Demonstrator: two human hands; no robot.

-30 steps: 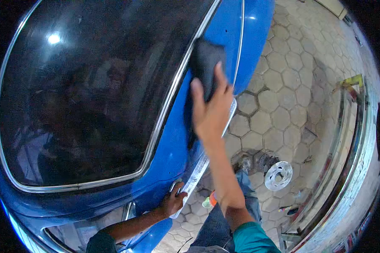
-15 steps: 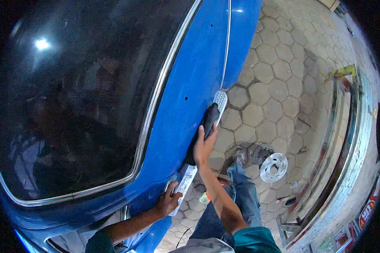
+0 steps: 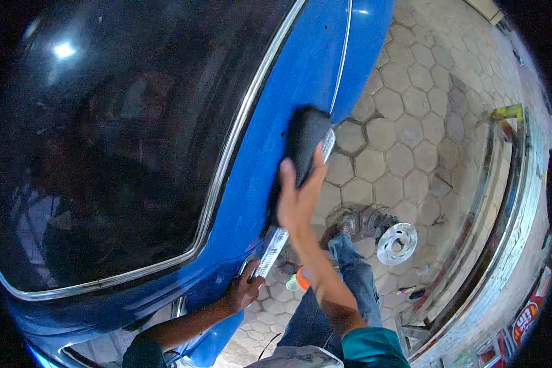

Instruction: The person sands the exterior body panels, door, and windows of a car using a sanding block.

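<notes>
Along the side of a blue car body (image 3: 251,178) I hold a long, shiny, dimpled metal strip (image 3: 273,250) with a black padded piece (image 3: 308,132) on it. My right hand (image 3: 297,199), slightly blurred, grips the assembly around its middle, thumb on the car side and fingers by the metal edge. Its palm side is hidden. Lower down, my left hand (image 3: 244,291) is closed on the near end of the strip, beside the chrome door handle (image 3: 245,265). The strip slants up and away to the right; the pad's far end covers part of the blue panel.
A dark, chrome-edged window (image 3: 135,153) fills the left. On the hexagonal paving (image 3: 405,147) lies a silver disc (image 3: 397,244), near my legs (image 3: 356,270). An orange and pale green object (image 3: 297,279) is by my knee. A long wooden frame (image 3: 503,184) stands at right.
The black pad has turned and shows a broader face, while the metal strip appears more edge-on. My left fingers have closed round the strip's near end. The view has shifted slightly.
</notes>
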